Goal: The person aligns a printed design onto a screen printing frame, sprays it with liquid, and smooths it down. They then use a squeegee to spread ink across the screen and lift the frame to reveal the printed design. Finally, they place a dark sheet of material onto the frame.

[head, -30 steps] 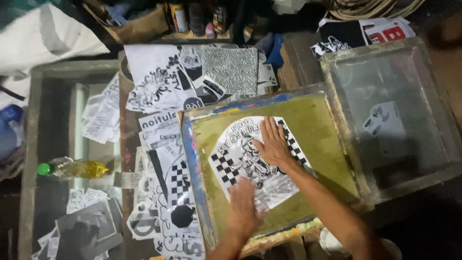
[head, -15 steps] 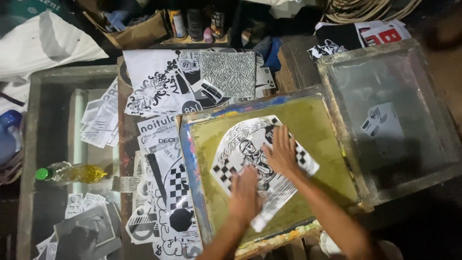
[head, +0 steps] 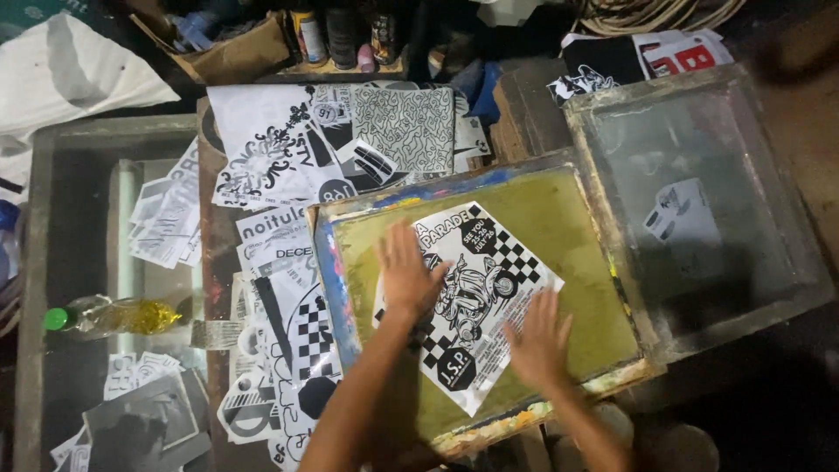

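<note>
Two framed printing screens on the work surface. The grey screen (head: 699,210), at right, is the larger and carries one small pale printed patch on its mesh. Beside it, touching along one edge, sits the yellow-green screen (head: 489,297), its wooden frame smeared with blue and orange ink.

One glass-topped table (head: 79,262) at left, with loose paper prints scattered on it and below the glass; number not countable from this view.

One pile of black-and-white artwork sheets (head: 288,175), overlapping, between the table and the yellow-green screen; at least six sheets, the exact count unclear.

One printed sheet (head: 476,288) with a checkerboard and scooter design lies flat on the yellow-green mesh, rotated diagonally.

Two hands on that sheet. Left hand (head: 406,271): palm down, fingers spread, pressing the sheet's left part; nothing grasped. Right hand (head: 537,341): likewise flat and splayed, on the sheet's lower right edge.

One clear plastic bottle (head: 109,316) with green cap and yellow liquid lies on its side on the table.
</note>
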